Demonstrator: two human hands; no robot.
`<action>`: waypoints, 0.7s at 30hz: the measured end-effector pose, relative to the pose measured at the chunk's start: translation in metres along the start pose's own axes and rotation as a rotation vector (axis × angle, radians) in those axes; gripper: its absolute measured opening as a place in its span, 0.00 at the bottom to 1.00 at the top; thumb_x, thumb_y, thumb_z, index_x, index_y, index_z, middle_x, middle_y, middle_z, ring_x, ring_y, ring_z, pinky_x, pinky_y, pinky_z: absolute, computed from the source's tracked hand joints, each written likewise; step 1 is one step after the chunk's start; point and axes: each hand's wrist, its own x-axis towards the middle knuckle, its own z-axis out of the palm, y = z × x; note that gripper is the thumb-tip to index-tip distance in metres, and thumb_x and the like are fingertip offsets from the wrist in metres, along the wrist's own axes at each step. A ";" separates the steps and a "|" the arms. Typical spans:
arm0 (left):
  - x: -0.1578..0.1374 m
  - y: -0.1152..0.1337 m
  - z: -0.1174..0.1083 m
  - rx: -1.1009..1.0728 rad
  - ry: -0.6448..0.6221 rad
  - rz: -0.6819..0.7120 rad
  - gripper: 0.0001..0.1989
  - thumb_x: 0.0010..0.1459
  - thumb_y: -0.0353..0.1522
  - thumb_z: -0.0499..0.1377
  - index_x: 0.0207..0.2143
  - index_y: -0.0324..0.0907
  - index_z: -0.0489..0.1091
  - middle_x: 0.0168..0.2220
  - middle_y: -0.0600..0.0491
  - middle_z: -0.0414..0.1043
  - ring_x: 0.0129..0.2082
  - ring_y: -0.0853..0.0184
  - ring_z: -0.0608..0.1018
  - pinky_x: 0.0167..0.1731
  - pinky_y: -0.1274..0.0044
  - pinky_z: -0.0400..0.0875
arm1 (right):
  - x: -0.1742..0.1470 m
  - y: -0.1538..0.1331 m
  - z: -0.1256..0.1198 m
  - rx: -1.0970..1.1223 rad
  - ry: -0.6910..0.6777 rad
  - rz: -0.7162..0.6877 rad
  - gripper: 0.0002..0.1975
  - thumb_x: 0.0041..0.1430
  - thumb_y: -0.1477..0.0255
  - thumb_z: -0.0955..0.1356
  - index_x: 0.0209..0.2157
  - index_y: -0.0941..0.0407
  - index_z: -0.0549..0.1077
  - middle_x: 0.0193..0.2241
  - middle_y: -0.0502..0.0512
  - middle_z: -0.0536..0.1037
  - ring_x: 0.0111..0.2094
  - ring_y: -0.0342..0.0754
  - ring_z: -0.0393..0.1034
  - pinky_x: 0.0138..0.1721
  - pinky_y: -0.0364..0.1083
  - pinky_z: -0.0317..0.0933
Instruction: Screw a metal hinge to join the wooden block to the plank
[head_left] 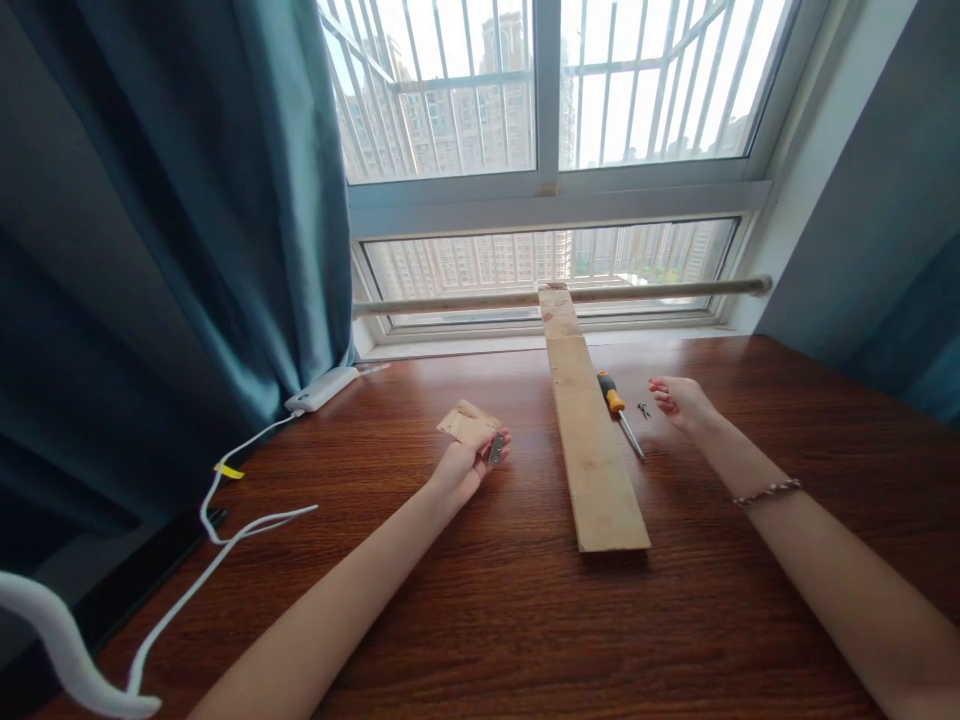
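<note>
My left hand (461, 472) is closed on a small grey metal plate with holes (496, 447), held between thumb and fingers. Just beyond that hand is a short piece of thin wood (465, 420); whether the fingers touch it, I cannot tell. A long wooden board (592, 440) lies between my hands, its far end toward the window. To the right of the board is a screwdriver (616, 402) with a black and orange handle. Several small screws (644, 410) lie beside it. My right hand (681, 402) is above the table near the screws, fingertips pinched; anything in them is too small to make out.
The brown wood-grain table (480, 620) runs up to the window. A round rail (660, 291) crosses in front of the glass. At the left are a white power strip (322, 390), a white cable (206, 500) and a blue curtain (247, 200).
</note>
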 end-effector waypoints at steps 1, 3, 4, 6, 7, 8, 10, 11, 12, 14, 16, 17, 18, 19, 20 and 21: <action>0.007 0.006 -0.006 0.010 0.034 0.013 0.05 0.56 0.22 0.54 0.32 0.34 0.69 0.32 0.44 0.76 0.28 0.67 0.78 0.27 0.77 0.75 | 0.004 0.006 -0.005 -0.088 0.024 0.000 0.09 0.46 0.80 0.67 0.20 0.57 0.62 0.15 0.47 0.63 0.13 0.33 0.49 0.12 0.36 0.44; 0.021 0.019 -0.018 0.037 0.097 0.054 0.07 0.59 0.27 0.52 0.32 0.34 0.69 0.29 0.45 0.75 0.24 0.68 0.77 0.21 0.78 0.72 | 0.011 0.018 -0.012 -0.298 0.069 -0.005 0.08 0.47 0.78 0.68 0.20 0.58 0.64 0.16 0.49 0.65 0.14 0.36 0.55 0.15 0.38 0.50; 0.027 0.026 -0.025 0.048 0.129 0.086 0.08 0.60 0.28 0.51 0.32 0.33 0.69 0.27 0.45 0.74 0.22 0.68 0.76 0.20 0.79 0.71 | 0.014 0.023 -0.016 -0.403 0.087 -0.017 0.08 0.46 0.77 0.69 0.19 0.58 0.65 0.16 0.49 0.65 0.16 0.38 0.57 0.17 0.40 0.52; 0.037 0.038 -0.037 0.062 0.185 0.140 0.09 0.60 0.27 0.51 0.30 0.32 0.68 0.25 0.46 0.73 0.21 0.69 0.75 0.20 0.79 0.71 | 0.021 0.031 -0.021 -0.617 0.119 -0.055 0.09 0.44 0.74 0.71 0.18 0.57 0.66 0.15 0.50 0.65 0.19 0.42 0.61 0.21 0.42 0.54; 0.041 0.043 -0.043 0.065 0.205 0.149 0.08 0.59 0.26 0.51 0.29 0.32 0.68 0.24 0.47 0.73 0.21 0.70 0.75 0.20 0.79 0.71 | 0.025 0.034 -0.023 -0.720 0.130 -0.076 0.11 0.43 0.73 0.72 0.16 0.57 0.66 0.15 0.51 0.66 0.22 0.45 0.64 0.23 0.43 0.56; 0.045 0.048 -0.048 0.061 0.217 0.151 0.07 0.58 0.25 0.52 0.28 0.33 0.68 0.23 0.48 0.72 0.20 0.70 0.75 0.21 0.79 0.71 | 0.028 0.037 -0.025 -0.818 0.135 -0.095 0.12 0.41 0.71 0.73 0.15 0.57 0.66 0.15 0.53 0.67 0.25 0.48 0.66 0.26 0.44 0.57; 0.050 0.053 -0.057 0.042 0.231 0.133 0.06 0.56 0.23 0.53 0.26 0.34 0.67 0.22 0.49 0.72 0.20 0.70 0.75 0.21 0.79 0.71 | 0.034 0.043 -0.028 -0.990 0.118 -0.124 0.13 0.40 0.69 0.73 0.13 0.57 0.66 0.17 0.55 0.70 0.30 0.52 0.69 0.31 0.46 0.58; 0.052 0.055 -0.060 0.028 0.240 0.117 0.06 0.55 0.22 0.54 0.26 0.34 0.67 0.22 0.49 0.71 0.20 0.70 0.75 0.20 0.79 0.71 | 0.036 0.045 -0.028 -1.065 0.101 -0.133 0.12 0.40 0.69 0.72 0.13 0.57 0.67 0.18 0.56 0.72 0.32 0.54 0.70 0.32 0.46 0.59; 0.054 0.055 -0.063 0.008 0.252 0.098 0.07 0.55 0.21 0.53 0.25 0.35 0.67 0.22 0.49 0.71 0.20 0.70 0.75 0.20 0.79 0.71 | 0.038 0.047 -0.029 -1.133 0.080 -0.139 0.11 0.41 0.69 0.72 0.14 0.57 0.69 0.19 0.57 0.73 0.32 0.55 0.70 0.33 0.46 0.59; 0.059 0.055 -0.068 -0.044 0.282 0.063 0.08 0.55 0.20 0.52 0.25 0.35 0.66 0.22 0.48 0.71 0.21 0.69 0.75 0.21 0.79 0.72 | 0.040 0.049 -0.029 -1.250 0.036 -0.145 0.10 0.44 0.70 0.70 0.15 0.58 0.71 0.19 0.59 0.74 0.33 0.56 0.71 0.34 0.46 0.59; 0.063 0.053 -0.073 -0.098 0.307 0.051 0.09 0.56 0.20 0.50 0.27 0.35 0.66 0.23 0.47 0.72 0.22 0.68 0.76 0.22 0.78 0.73 | 0.041 0.050 -0.029 -1.347 -0.002 -0.151 0.10 0.46 0.70 0.68 0.16 0.59 0.73 0.20 0.60 0.75 0.33 0.57 0.72 0.33 0.46 0.60; 0.066 0.052 -0.075 -0.117 0.318 0.052 0.08 0.57 0.21 0.50 0.27 0.36 0.65 0.24 0.46 0.72 0.23 0.67 0.76 0.23 0.78 0.73 | 0.041 0.050 -0.029 -1.387 -0.018 -0.156 0.11 0.47 0.70 0.68 0.17 0.60 0.74 0.20 0.61 0.75 0.33 0.57 0.72 0.32 0.46 0.60; 0.068 0.051 -0.077 -0.131 0.329 0.052 0.08 0.58 0.21 0.50 0.28 0.36 0.65 0.25 0.46 0.71 0.24 0.67 0.76 0.23 0.77 0.73 | 0.041 0.050 -0.029 -1.422 -0.033 -0.162 0.12 0.47 0.69 0.67 0.17 0.60 0.75 0.20 0.62 0.75 0.33 0.57 0.72 0.32 0.46 0.60; 0.071 0.050 -0.080 -0.139 0.338 0.051 0.07 0.59 0.22 0.50 0.29 0.36 0.64 0.26 0.46 0.71 0.25 0.67 0.77 0.24 0.77 0.74 | 0.041 0.050 -0.029 -1.452 -0.044 -0.169 0.12 0.48 0.69 0.67 0.18 0.61 0.75 0.21 0.63 0.75 0.33 0.58 0.72 0.32 0.46 0.60; 0.072 0.050 -0.083 -0.148 0.346 0.047 0.06 0.59 0.24 0.50 0.31 0.36 0.64 0.27 0.45 0.71 0.26 0.66 0.77 0.24 0.77 0.74 | 0.041 0.049 -0.030 -1.475 -0.054 -0.175 0.13 0.49 0.68 0.66 0.18 0.61 0.76 0.21 0.64 0.75 0.32 0.58 0.72 0.31 0.46 0.60; 0.074 0.051 -0.085 -0.159 0.353 0.040 0.05 0.60 0.25 0.50 0.32 0.36 0.64 0.28 0.44 0.71 0.27 0.66 0.77 0.24 0.77 0.75 | 0.041 0.049 -0.030 -1.493 -0.061 -0.180 0.14 0.50 0.68 0.66 0.19 0.62 0.76 0.21 0.64 0.75 0.32 0.57 0.72 0.31 0.46 0.60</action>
